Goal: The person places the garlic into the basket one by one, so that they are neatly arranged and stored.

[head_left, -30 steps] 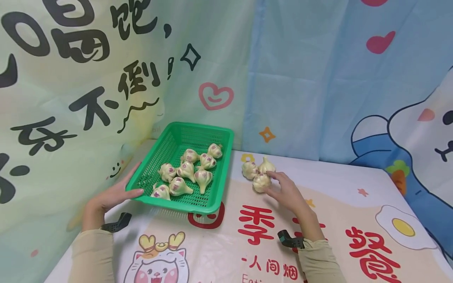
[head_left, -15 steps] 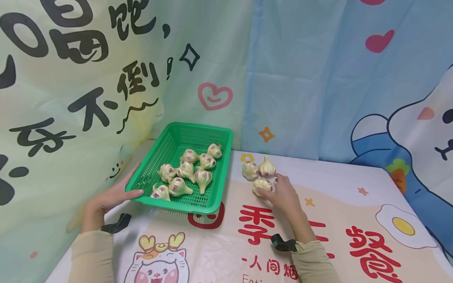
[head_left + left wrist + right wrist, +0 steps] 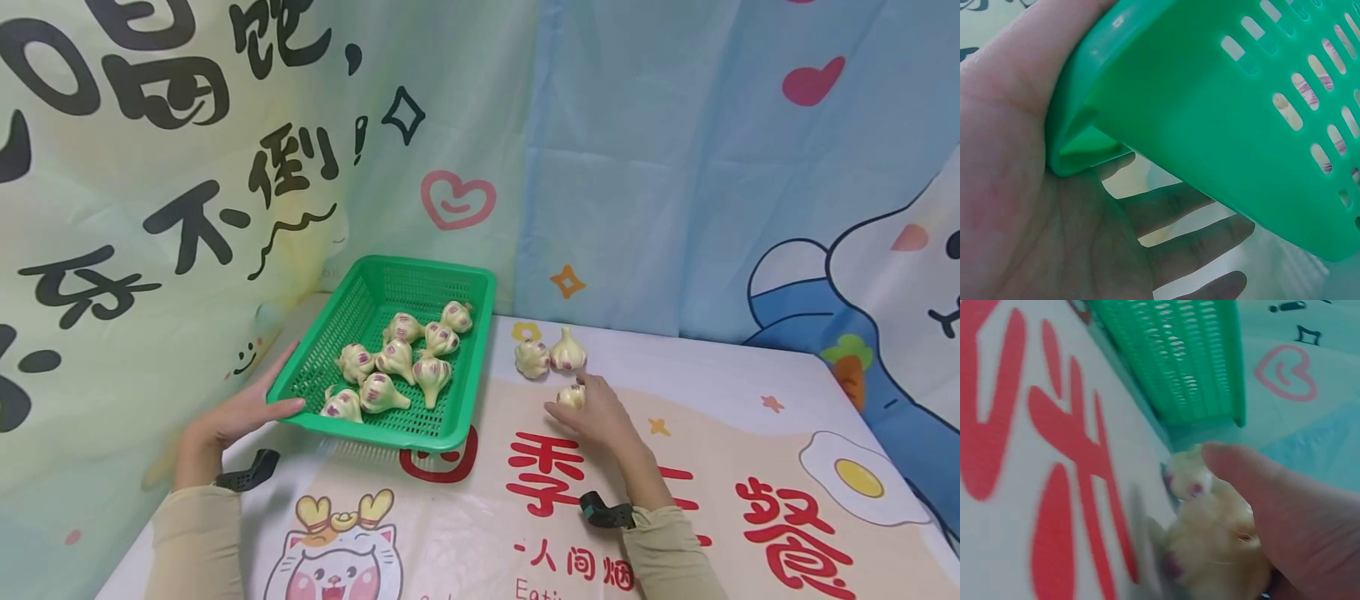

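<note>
My left hand holds the near left corner of a green plastic basket; its thumb lies over the rim. In the left wrist view the other fingers stretch beneath the basket wall. Several garlic bulbs with purple marks lie inside. On the table to the right, my right hand grips a garlic bulb, partly hidden by the fingers. That bulb looks large and blurred in the right wrist view. Two more garlic bulbs, one rounded and one stem up, stand just behind it.
A printed cloth with red characters and a cartoon cat covers the table. Behind the table hangs a blue-green printed curtain, and a pale one with black characters borders the left side.
My right hand has shifted its hold and drawn the front bulb slightly nearer and to the right, apart from the other two. The left hand and basket stay in place.
</note>
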`<state>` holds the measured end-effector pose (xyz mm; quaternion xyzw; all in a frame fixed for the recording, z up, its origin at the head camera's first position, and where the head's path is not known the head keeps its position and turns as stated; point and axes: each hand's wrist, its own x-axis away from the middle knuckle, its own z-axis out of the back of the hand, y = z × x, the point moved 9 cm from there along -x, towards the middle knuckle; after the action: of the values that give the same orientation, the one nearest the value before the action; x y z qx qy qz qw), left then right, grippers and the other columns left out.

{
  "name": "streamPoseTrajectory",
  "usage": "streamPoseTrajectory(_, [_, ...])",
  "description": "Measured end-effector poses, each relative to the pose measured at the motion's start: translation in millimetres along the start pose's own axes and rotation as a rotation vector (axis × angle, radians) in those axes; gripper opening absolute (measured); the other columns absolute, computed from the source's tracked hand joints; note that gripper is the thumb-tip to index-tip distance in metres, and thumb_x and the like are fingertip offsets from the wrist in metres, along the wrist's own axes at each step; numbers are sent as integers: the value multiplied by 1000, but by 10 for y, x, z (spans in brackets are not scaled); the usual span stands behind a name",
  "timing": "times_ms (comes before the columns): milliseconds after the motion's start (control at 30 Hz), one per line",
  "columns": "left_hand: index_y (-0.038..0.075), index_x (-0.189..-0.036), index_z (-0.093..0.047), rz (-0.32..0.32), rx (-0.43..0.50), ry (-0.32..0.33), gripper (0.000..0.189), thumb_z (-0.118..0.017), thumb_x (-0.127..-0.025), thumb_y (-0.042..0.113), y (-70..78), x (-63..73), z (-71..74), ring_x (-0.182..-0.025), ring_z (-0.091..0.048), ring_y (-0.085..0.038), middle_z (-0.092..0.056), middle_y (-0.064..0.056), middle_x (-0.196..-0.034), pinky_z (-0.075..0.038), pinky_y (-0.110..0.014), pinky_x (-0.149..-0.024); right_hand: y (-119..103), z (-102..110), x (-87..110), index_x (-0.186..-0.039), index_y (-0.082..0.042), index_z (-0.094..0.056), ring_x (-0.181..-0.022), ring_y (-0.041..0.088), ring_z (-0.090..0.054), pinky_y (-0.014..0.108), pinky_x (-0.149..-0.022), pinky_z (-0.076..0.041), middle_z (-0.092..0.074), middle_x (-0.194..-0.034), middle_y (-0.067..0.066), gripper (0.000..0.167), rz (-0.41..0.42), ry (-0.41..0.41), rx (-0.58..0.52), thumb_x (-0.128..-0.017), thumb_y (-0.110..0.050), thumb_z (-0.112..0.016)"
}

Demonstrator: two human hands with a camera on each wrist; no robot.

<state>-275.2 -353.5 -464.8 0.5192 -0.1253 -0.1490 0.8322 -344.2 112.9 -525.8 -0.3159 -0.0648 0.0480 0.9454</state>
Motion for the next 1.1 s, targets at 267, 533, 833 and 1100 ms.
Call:
streamPoseTrajectory(267, [30,-153,9,-2,-6,4,92,-59,-92,16,-7,1,8,-130,-30,-15,3,-17,-158,-34,-10,-92,-13,68,69,-145,4,-29,-124,38,-41,54,-102,-37,-38,-141,25,85,123,-121,-102,-84,-43,-66])
streamPoseTrajectory(533, [36,-152,8,-12,-4,3,91,-58,-92,14,13,-1,8,-130,-28,-11,5,-16,-158,-32,-8,-93,-16,90,100,-141,6,-37,-122,38,-44,53,-99,-41,-44,-136,26,77,184,-140,-148,-86,-39,-66])
streamPoseTrajectory(833, [36,-152,7,-9,-6,9,92,-59,-91,16,13,-2,12,-137,-17,-34,7,-14,-158,-31,-7,-91,85,59,44,-143,4,-35,-123,37,-43,53,-100,-40,-42,-139,25,82,163,-136,-150,-84,-42,-68])
streamPoseTrajectory(1100, [38,-151,6,-4,-23,15,92,-60,-91,16,-17,-15,30,-140,-5,-38,11,-11,-159,-28,-5,-91,135,35,-8,-146,-4,-33,-127,38,-39,55,-104,-36,-36,-139,21,92,166,-107,-154,-75,-44,-77])
